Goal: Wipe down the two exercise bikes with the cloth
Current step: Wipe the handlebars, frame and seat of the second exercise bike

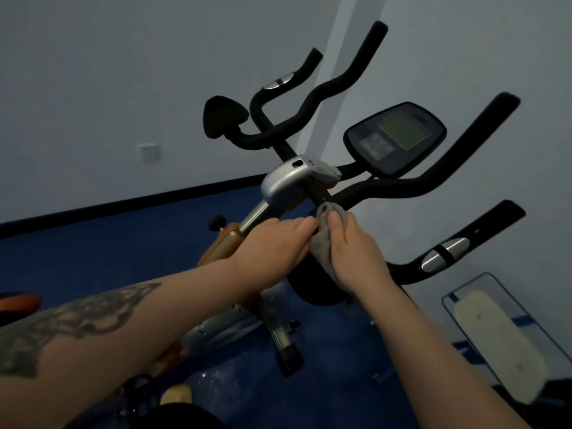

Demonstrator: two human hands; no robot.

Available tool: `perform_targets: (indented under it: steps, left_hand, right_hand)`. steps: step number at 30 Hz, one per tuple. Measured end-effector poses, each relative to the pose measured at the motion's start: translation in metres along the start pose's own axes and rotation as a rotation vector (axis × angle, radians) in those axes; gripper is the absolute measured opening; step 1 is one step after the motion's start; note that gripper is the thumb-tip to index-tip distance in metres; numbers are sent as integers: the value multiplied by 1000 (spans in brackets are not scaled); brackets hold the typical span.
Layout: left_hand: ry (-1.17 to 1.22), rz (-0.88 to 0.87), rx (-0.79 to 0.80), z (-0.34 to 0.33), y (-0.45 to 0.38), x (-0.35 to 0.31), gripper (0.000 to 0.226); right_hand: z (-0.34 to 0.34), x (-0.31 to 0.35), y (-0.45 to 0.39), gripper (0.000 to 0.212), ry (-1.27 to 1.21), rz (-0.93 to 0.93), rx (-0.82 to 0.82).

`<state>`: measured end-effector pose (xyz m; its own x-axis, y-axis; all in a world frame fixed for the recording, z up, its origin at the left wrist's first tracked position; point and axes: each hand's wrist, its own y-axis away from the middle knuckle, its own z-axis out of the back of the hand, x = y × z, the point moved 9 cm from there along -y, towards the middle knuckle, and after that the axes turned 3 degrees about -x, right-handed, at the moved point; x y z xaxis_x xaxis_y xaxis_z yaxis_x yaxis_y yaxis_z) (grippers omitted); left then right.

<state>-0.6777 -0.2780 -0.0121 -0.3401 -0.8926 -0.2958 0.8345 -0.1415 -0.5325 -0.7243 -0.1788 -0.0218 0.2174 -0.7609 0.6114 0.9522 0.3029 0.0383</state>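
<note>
The right hand (356,252) grips a grey cloth (323,239), thumb on top and fingers curled under it, pressing the bunched cloth against the black handlebar (402,187) of the near bike (288,187) where the bar meets the stem. The left hand (275,239) lies just at 9 o'clock of the cloth, fingers straight and together, fingertips touching the cloth's edge and the bar; it curls round nothing. The two hands are close together, nearly touching at the cloth. The left forearm carries a dark tattoo (77,317).

At 12 o'clock from the hands sits the silver stem cover (284,181), with a steel post (253,215) running down to 8 o'clock into an orange frame (223,246). A black knob (216,222) stands beside that post. At 1 o'clock is the console (394,137), tilted, with a greenish screen. The handlebar sweeps out to 2 o'clock, and a lower grip with a silver pulse pad (445,253) lies at 3 o'clock.

Further off at 12 o'clock are a second set of black bars (309,97) and a black saddle (223,116), belonging to the far bike; whether the two bikes touch cannot be told. At 6 o'clock the near bike's base (284,345) rests on blue floor (93,243). At 4 o'clock a blue-edged panel (495,332) with a pale pad lies on the floor. A white wall socket (149,152) is at 10 o'clock on the grey wall (123,72).
</note>
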Motion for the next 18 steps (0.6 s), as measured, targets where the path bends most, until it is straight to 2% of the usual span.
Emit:
perform_targets:
  steps: [4,7,9,12,14,18]
  left_hand:
    - [79,-38,54,-8,-2,4,28]
    - [187,-31,77,-9,-5,10,33]
    - [298,59,26,-7,-9,21,38]
    - [538,348,-101,-8,-10,42,30]
    - [648,479,-99,-22,-9,43,22]
    - [750,576,-90,-37,-7,44,27]
  right_hand:
    - [4,-16,30,28,45,-66,-35]
    - [6,-15,19,36,152,-91,8]
    - [20,-12,8,44,250,-66,-36]
    - [63,3,2,42,229,81,-288]
    - [86,16,-5,45,227,234,-408]
    - [74,29,-41,45,562,476,-359]
